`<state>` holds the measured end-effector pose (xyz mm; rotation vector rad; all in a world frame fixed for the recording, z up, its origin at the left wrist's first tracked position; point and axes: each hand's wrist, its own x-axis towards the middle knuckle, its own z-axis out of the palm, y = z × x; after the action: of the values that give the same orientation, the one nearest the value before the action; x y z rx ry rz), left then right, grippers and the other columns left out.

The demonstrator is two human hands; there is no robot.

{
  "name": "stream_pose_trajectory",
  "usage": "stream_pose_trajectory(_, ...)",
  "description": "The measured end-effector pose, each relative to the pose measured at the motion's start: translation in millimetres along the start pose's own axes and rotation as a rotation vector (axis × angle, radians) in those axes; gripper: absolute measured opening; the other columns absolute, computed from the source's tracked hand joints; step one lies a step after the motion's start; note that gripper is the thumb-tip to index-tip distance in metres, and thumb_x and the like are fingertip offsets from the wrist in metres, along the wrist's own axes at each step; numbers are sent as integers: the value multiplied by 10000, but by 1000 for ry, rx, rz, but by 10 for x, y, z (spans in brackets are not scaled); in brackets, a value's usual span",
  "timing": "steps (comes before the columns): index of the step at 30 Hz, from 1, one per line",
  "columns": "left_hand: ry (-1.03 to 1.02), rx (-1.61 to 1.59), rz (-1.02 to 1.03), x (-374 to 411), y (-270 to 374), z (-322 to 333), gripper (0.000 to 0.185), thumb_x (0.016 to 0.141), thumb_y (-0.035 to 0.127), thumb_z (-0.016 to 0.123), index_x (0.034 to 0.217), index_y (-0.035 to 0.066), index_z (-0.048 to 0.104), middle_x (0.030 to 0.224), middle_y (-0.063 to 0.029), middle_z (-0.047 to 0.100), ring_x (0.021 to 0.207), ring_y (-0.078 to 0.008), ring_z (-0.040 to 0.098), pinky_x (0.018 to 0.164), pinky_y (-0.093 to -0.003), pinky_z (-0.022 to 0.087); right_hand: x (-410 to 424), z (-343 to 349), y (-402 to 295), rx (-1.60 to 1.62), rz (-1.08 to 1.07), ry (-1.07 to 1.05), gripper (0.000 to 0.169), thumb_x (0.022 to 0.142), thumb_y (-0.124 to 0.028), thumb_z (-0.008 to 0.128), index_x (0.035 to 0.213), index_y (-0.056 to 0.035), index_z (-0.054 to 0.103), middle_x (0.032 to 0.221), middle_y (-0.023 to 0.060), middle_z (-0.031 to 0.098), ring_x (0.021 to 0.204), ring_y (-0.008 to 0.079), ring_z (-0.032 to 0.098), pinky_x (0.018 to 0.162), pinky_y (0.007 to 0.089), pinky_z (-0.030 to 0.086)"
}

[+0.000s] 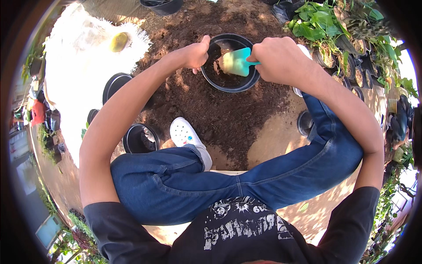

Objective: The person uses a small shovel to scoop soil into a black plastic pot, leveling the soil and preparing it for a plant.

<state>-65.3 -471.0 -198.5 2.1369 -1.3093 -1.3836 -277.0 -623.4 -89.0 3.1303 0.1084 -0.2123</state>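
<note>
A round black plastic pot (pixel 230 89) stands on a spread of dark loose soil (pixel 211 112) in front of me. My left hand (pixel 198 54) grips its left rim, thumb up and fingers around the outside. In my right hand (pixel 280 59) is the handle of a turquoise hand trowel (pixel 244 64). The trowel's blade points left inside the pot, its tip lit by sun. Some brown soil (pixel 216 66) shows beside the blade; how deep it lies is hard to tell in the shade.
Black pots (pixel 141 138) stand to the left, and another pot (pixel 305 122) lies by my right leg. A white woven sheet (pixel 79 59) holds a yellow-green fruit (pixel 119 42). Potted leafy plants (pixel 316 24) crowd the upper right. My white clog (pixel 184 132) rests at the soil's near edge.
</note>
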Motion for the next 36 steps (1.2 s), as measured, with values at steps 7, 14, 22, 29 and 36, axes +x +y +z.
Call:
stream_pose_trajectory(7, -25, -8, 24, -48, 104, -30, 222, 1007, -9, 317, 1195, -15, 198, 965, -326, 635, 663, -335, 677, 633, -453, 615, -69, 52, -12, 179, 50, -63, 198, 771, -159, 727, 956, -116, 783, 865, 127, 738, 875, 307, 723, 767, 431, 582)
stream_pose_trajectory(14, 29, 18, -1, -17, 27, -5, 209, 993, -21, 321, 1173, -2, 216, 946, -308, 639, 648, -321, 670, 596, -445, 607, 5, 124, 4, 30, 100, -219, 256, 726, -108, 685, 965, -89, 772, 861, 136, 745, 882, 310, 736, 773, 432, 589)
stream_pose_trajectory(22, 11, 12, 38, 31, 3, -4, 216, 983, -22, 337, 1163, 1, 221, 878, -274, 642, 615, -304, 662, 569, -431, 594, 37, 166, 44, 197, 180, -98, 307, 787, -123, 632, 1057, -65, 765, 917, 174, 750, 922, 327, 734, 802, 447, 587)
stream_pose_trajectory(29, -1, 118, 155, 145, -539, 0, 205, 984, -27, 341, 1143, 14, 218, 849, -249, 626, 610, -302, 652, 554, -424, 579, 108, -59, 43, 314, 197, -386, 291, 878, -205, 666, 1113, -60, 759, 1029, 160, 753, 980, 335, 718, 878, 437, 574)
stream_pose_trajectory(36, -7, 30, 21, 31, -44, -5, 205, 991, -28, 338, 1154, 14, 221, 880, -260, 628, 623, -304, 648, 558, -413, 588, 63, 76, 119, 394, 195, -378, 297, 884, -217, 670, 1144, -110, 764, 1006, 172, 750, 972, 333, 720, 850, 435, 572)
